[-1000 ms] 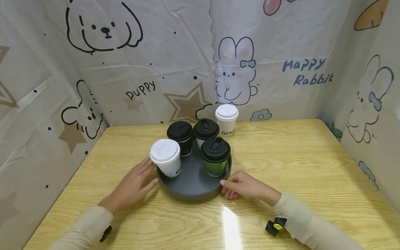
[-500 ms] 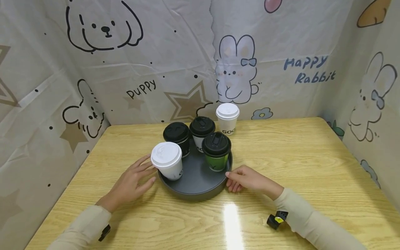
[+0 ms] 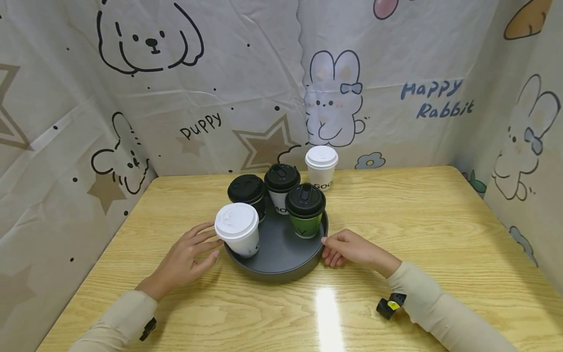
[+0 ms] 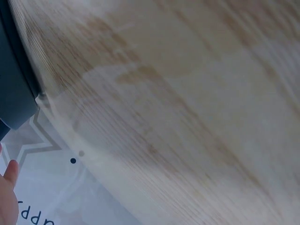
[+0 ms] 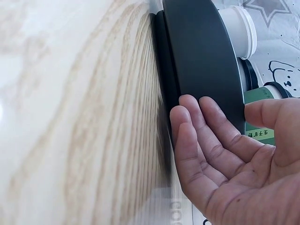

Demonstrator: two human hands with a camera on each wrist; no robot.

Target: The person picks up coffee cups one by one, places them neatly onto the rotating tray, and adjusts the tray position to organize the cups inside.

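Observation:
A round dark grey tray (image 3: 277, 254) sits on the wooden table, bearing several lidded paper cups. My right hand (image 3: 349, 248) holds its right edge; in the right wrist view the thumb is at the rim and curled fingers (image 5: 213, 110) lie against the outer wall. At the tray's left, my left hand (image 3: 182, 259) has its fingers spread, fingertips close to a white cup (image 3: 239, 232); contact is unclear. Also on the tray are a green cup with a black lid (image 3: 305, 217), a white cup with a black lid (image 3: 279, 195) and a black cup (image 3: 248, 193).
Behind the tray, another white cup (image 3: 322, 166) stands on the table (image 3: 418, 210) near the back edge. A printed cloth (image 3: 246, 73) hangs around the back and sides.
The tray has turned anticlockwise seen from above: the green cup went back, the left white cup came forward. My right hand moved back with the rim; my left fingers spread slightly.

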